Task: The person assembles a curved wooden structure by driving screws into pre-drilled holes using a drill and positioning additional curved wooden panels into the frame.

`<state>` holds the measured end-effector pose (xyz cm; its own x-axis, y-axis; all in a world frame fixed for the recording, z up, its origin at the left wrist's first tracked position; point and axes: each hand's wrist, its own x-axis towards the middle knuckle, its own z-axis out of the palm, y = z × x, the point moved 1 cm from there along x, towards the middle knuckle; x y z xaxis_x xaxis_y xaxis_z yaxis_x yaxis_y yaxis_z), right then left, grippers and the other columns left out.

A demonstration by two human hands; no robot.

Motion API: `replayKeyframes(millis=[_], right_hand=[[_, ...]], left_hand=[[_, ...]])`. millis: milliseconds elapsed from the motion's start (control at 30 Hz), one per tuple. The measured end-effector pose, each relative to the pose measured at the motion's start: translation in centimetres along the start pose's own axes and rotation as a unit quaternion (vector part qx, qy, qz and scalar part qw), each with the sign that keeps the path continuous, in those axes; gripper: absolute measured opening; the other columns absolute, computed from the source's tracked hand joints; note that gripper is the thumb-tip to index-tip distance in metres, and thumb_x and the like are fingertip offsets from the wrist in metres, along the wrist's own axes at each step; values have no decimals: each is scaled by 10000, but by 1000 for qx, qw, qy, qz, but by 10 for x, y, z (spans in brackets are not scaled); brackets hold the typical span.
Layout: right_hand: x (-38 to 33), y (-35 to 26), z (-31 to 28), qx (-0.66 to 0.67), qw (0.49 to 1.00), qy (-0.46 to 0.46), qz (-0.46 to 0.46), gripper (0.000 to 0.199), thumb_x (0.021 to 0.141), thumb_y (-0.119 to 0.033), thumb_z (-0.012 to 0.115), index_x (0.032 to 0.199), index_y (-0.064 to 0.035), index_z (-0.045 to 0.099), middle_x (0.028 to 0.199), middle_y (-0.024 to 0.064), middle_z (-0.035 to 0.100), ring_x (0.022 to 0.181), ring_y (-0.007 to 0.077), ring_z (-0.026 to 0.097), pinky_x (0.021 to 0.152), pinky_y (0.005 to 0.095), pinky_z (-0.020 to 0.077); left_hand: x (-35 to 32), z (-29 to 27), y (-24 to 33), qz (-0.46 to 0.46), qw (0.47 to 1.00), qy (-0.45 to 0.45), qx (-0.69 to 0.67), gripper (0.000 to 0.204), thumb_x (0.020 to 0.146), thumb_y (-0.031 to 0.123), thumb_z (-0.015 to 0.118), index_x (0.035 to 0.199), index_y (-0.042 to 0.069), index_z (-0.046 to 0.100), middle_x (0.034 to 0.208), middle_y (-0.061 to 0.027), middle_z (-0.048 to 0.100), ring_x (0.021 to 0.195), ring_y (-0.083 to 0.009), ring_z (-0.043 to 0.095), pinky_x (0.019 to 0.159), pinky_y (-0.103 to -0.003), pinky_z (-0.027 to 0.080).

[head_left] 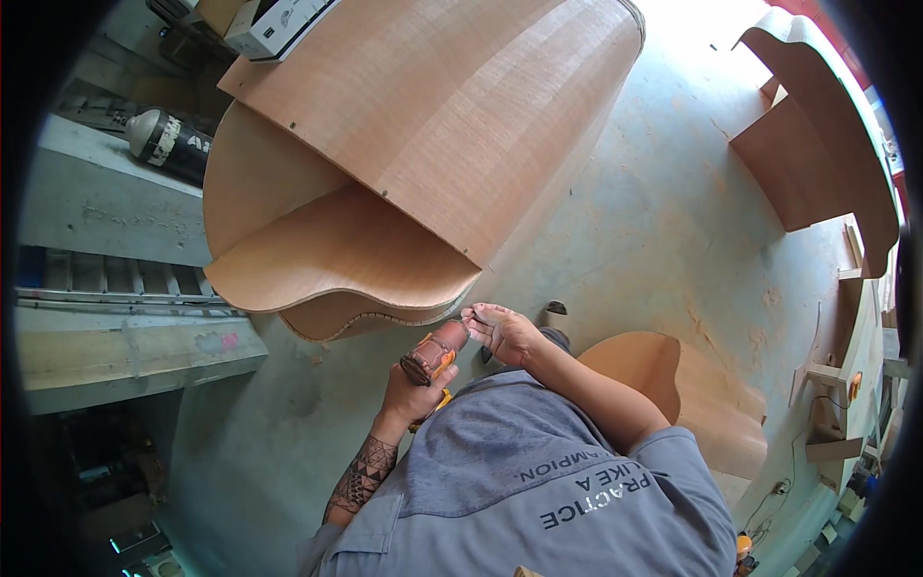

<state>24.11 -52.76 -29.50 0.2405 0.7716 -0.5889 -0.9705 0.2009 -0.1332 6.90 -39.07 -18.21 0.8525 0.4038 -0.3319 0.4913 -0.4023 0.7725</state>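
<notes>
At frame centre my left hand [415, 389] is clenched round a drill [433, 354]; my right hand [502, 332] pinches its tip — just under the plywood shell [423, 135]; spray can [168, 144] upper left.

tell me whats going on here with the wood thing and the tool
A person in a grey shirt stands over a concrete floor, working at a curved plywood piece with wavy-edged layered panels. The left hand grips a dusty yellow power tool pointed at the lower edge of the plywood. The right hand is up at the tool's front end, fingers pinched there by the plywood edge. Another curved plywood shape sits farther off, and a dark spray can lies on a ledge.
</notes>
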Motion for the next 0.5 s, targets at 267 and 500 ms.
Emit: replayKeyframes(millis=[267,500], right_hand=[[23,-10,2,5,997,-36,72,125,1049,-173,653,1141,-90,671,1078,46,744,910,160,714,836,344,619],[23,-33,5,-36,994,-67,77,181,1074,-206,616,1226,-122,668,1068,-2,712,879,147,668,867,348,592]], left_hand=[[15,21,45,-152,987,43,30,457,897,253,795,1238,-27,677,1080,-127,762,993,-200,745,874,-368,588],[44,37,66,-113,986,120,33,360,916,230,806,1153,-17,694,715,-30,670,599,-85,642,540,-280,538]])
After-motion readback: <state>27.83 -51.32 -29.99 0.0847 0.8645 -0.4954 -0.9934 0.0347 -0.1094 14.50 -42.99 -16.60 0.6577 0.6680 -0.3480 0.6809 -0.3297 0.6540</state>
